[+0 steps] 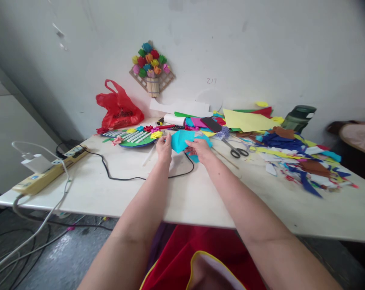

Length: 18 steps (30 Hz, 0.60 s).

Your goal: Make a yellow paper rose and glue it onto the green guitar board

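Note:
A sheet of bright blue paper is held up between my two hands, just above the white table. My left hand pinches its left edge between thumb and fingers. On the other side, my right hand grips the right edge, thumb on the face of the paper. More blue paper shows behind and below the right hand. To the right lie black-handled scissors and a thin brown stick. A white stick rests near my left hand.
A black cable runs from the yellow power strip to beneath my hands. Paper flowers and markers lie at left, by a red plastic bag. Paper scraps cover the right side, near a green bottle.

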Tool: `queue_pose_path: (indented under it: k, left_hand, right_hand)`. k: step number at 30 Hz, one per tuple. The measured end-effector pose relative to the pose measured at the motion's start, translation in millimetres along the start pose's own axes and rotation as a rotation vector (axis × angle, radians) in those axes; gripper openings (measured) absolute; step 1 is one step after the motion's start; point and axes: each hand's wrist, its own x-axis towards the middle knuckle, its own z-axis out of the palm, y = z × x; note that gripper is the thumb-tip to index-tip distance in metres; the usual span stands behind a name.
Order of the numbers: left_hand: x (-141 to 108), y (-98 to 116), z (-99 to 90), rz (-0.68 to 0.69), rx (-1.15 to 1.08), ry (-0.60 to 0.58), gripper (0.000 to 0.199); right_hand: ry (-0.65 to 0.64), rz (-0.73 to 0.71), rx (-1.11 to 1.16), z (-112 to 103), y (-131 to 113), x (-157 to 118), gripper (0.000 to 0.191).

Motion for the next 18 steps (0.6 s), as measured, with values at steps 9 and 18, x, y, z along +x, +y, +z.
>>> queue_pose_path:
  k: [9, 18]
  left_hand:
    - [-4.2, 13.1, -8.3, -0.227, -0.286, -0.333, 0.045]
    - [-2.2, 9.7, -17.2, -0.254, -0.208, -0.564, 0.032]
  right_hand:
    - [-0.028, -0.032, -0.084, -19.9, -10.6, 0.1, 0.010]
    - [-0.209, -0.033, -0.256, -36.4, -8.2, 5.5, 0.017]
